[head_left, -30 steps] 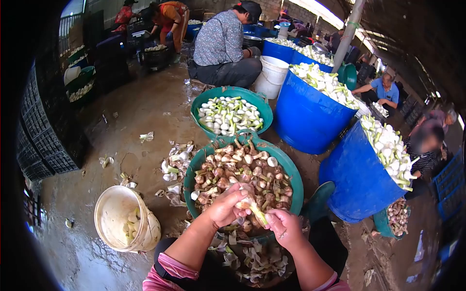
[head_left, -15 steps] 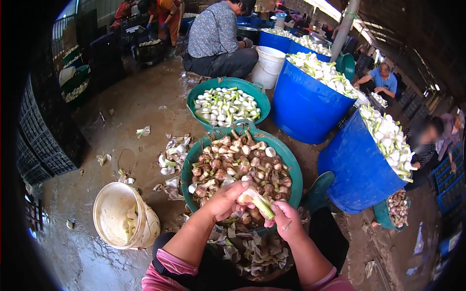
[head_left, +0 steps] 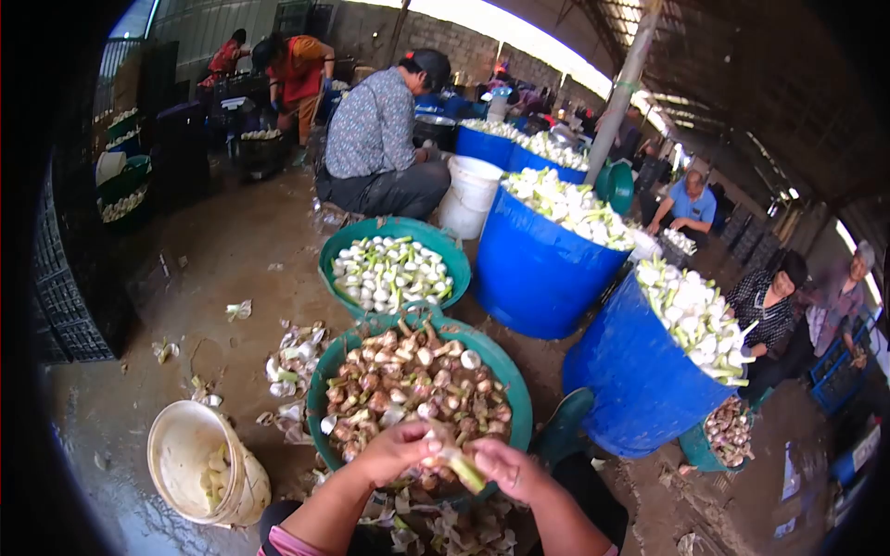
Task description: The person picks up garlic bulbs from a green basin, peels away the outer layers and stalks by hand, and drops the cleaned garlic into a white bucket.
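Note:
My left hand [head_left: 400,452] grips a garlic bulb [head_left: 449,451] by its head, fingers closed around it. The bulb's cut green stem [head_left: 466,473] points down and to the right. At the stem side, my right hand [head_left: 508,471] has its fingers bent and pinching at the bulb's outer skin; slight blur hides the exact contact. Both hands are over the near edge of a green tub [head_left: 521,408] full of brownish, unpeeled garlic bulbs [head_left: 408,380]. Loose peeled skins [head_left: 445,533] lie below my hands.
Behind stands another green tub [head_left: 457,269] of peeled white garlic. Large blue barrels [head_left: 547,264] heaped with garlic are at right. A white bucket [head_left: 250,482] lies tipped at left, near scattered skins [head_left: 295,357]. A seated person [head_left: 375,130] works ahead; others sit farther right.
The view has tilted upward and shifted right, so the tubs and barrels appear lower and farther left. My left hand still holds the garlic bulb; my right fingers have shifted along its stem side.

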A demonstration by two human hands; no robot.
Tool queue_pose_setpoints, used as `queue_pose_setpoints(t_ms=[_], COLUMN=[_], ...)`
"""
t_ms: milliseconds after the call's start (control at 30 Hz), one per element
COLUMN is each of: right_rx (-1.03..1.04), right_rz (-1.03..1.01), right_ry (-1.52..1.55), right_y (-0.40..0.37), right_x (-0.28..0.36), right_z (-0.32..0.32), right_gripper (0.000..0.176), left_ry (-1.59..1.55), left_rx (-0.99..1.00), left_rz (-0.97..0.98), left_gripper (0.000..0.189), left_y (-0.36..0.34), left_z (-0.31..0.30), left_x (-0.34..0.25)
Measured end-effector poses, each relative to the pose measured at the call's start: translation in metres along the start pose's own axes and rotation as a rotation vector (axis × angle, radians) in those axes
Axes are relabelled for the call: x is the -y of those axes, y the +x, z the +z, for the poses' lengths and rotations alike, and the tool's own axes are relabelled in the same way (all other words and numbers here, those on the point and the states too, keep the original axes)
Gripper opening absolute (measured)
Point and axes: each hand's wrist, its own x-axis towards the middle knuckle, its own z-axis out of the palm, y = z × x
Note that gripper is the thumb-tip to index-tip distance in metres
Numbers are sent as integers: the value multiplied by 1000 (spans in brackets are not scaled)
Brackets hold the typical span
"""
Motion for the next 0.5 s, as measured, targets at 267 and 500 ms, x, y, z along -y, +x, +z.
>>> queue_pose_setpoints(t_ms=[267,500], right_rx=[-80,-297], right_rz=[-335,-209], right_ry=[-1077,-456], right_y=[-4,-12], right_x=[13,-26], right_z=[19,28], right_gripper=[17,21], left_ry=[167,225], left_rx=[18,194], left_rz=[-188,-159], left_gripper=[39,42], left_y=[2,-1], left_z=[1,5], left_x=[3,-4])
